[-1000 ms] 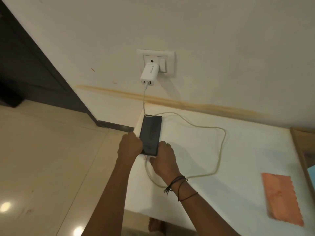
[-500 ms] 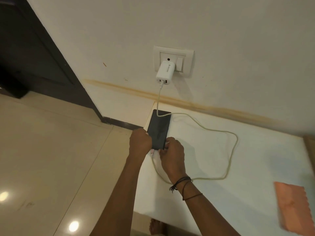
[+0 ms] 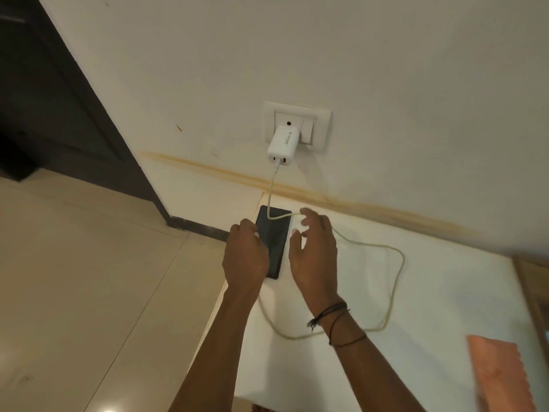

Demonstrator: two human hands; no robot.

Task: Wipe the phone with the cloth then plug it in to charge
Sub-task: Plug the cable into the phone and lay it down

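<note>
The right hand [image 3: 315,254] has let go of the phone's [image 3: 274,242] near end and opened

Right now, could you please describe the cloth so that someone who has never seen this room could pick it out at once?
Start at the wall socket with its white charger, then look down to the white table below it. Follow the table to its near right corner, away from the phone and cable. The cloth lies flat there, the only orange thing.

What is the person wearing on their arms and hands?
Both forearms are bare, with no sleeves in view. The right wrist carries thin dark cords, one knotted with a frayed end, and another a little further up the arm. The left hand and right hand show no rings or gloves.
</note>
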